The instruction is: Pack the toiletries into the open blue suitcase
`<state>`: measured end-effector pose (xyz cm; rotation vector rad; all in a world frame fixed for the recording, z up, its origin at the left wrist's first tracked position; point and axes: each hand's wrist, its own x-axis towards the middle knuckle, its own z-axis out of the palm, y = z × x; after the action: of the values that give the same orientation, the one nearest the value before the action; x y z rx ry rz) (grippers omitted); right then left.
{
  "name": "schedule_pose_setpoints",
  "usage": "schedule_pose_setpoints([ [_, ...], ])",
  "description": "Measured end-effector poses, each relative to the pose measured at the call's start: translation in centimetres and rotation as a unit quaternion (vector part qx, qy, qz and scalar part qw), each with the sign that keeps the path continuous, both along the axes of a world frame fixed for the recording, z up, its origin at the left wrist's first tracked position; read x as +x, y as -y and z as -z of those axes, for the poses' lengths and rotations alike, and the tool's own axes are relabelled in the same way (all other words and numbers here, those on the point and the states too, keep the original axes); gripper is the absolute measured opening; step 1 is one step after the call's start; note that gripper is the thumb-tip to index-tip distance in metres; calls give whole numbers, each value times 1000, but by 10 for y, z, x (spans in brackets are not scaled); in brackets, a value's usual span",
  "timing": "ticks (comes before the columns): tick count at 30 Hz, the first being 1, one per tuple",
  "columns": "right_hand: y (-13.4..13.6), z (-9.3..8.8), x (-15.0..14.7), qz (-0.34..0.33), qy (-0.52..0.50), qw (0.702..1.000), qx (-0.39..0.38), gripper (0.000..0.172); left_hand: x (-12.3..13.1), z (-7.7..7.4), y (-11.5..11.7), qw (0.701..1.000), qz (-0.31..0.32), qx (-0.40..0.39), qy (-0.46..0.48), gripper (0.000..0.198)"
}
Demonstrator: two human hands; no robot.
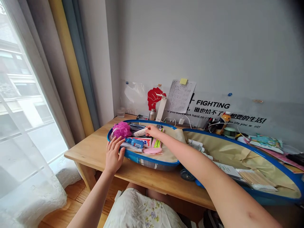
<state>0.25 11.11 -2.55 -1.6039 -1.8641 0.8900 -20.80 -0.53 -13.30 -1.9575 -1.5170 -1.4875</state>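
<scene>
An open blue-rimmed suitcase (163,162) lies on the wooden desk, its left half packed with toiletries. My right hand (154,131) pinches the end of a pale, whitish tube (140,132) above the packed items. With fingers spread, my left hand (115,154) rests at the left rim, close to a magenta bath puff (121,129). Between the hands lie a blue bottle (135,142), a red-and-white toothpaste package (146,142) and a pink oval case (152,150). Dark, slim items (135,126) sit behind the tube.
The suitcase's right half (219,150) holds small bottles (196,144) and a pack of cotton swabs (256,179). Behind it stand an orange-labelled bottle (222,122) and cables. A metal bottle (152,114) and a clear cup (121,112) stand by the wall. Curtains hang left.
</scene>
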Motion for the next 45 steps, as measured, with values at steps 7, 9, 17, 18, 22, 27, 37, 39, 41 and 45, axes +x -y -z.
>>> schedule_pose_setpoints([
  [7, 2, 11, -4, -6, 86, 995, 43, 29, 0, 0, 0, 1000, 1, 1, 4, 39],
  [9, 2, 12, -4, -8, 113, 992, 59, 26, 0, 0, 0, 1000, 1, -1, 5, 39],
  [17, 7, 13, -5, -55, 168, 981, 84, 21, 1, -1, 0, 1000, 1, -3, 10, 39],
  [18, 7, 12, -5, -62, 168, 980, 83, 21, 1, -1, 1, 1000, 2, -5, 11, 39],
  [22, 6, 0, 0, -87, 152, 982, 75, 22, 1, -2, 2, 1000, 2, -7, 6, 39],
  [27, 3, -41, 52, -79, 106, 989, 66, 30, 0, -2, 2, 1000, 4, -11, 10, 39],
  [37, 45, -56, 253, -44, 243, 967, -63, 31, 1, -4, 2, 1000, 9, -13, 15, 40],
  [39, 55, -39, 270, -49, 285, 954, -84, 33, 0, -4, 2, 1000, 8, -16, 16, 40],
  [41, 63, -24, 277, -50, 300, 949, -85, 33, 0, -3, 2, 1000, 6, -15, 15, 40],
  [45, 71, -9, 276, -58, 324, 942, -73, 36, -1, -3, 1, 1000, 5, -11, 12, 41],
])
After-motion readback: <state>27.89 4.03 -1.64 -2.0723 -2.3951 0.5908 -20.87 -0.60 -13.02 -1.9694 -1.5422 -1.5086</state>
